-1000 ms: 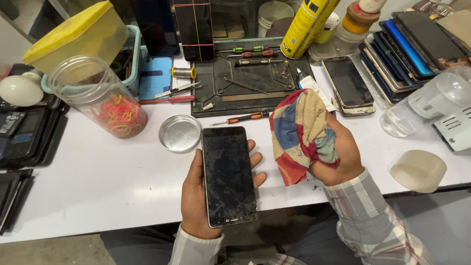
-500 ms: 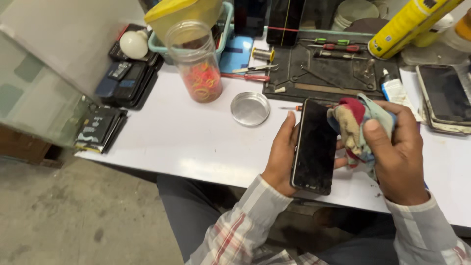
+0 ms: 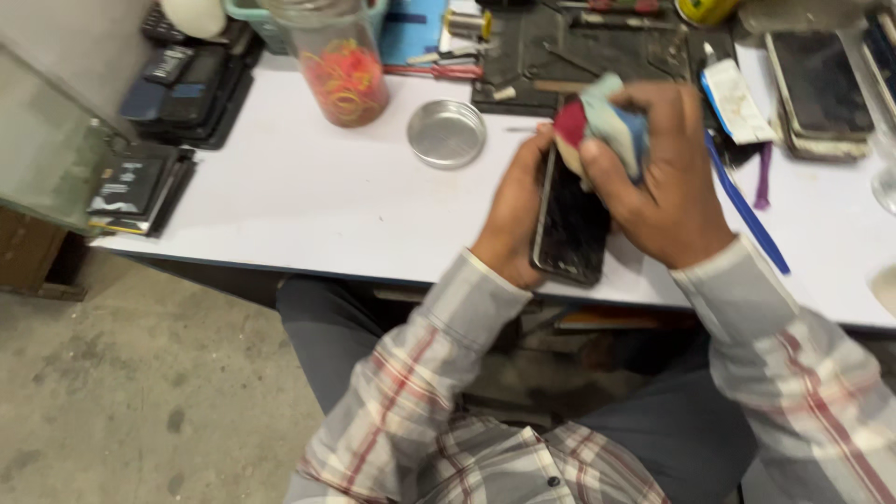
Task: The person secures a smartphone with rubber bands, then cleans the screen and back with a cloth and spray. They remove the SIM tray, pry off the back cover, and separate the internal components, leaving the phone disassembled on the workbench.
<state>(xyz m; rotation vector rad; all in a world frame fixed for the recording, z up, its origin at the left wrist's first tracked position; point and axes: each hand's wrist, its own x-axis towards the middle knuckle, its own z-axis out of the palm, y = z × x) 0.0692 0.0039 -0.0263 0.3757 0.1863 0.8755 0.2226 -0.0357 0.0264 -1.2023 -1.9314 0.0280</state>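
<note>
Wiping is the step in hand: the left hand (image 3: 511, 217) is clamped around the edge of a black, glossy slab phone (image 3: 571, 222) held over the near edge of the white counter (image 3: 299, 201), and the right hand (image 3: 665, 177) is closed on a bunched red, blue and pale cloth (image 3: 602, 126) pressed to the phone's far end. By my judgement, the next move calls for even strokes down the glass toward the body, with the left grip kept firm.
</note>
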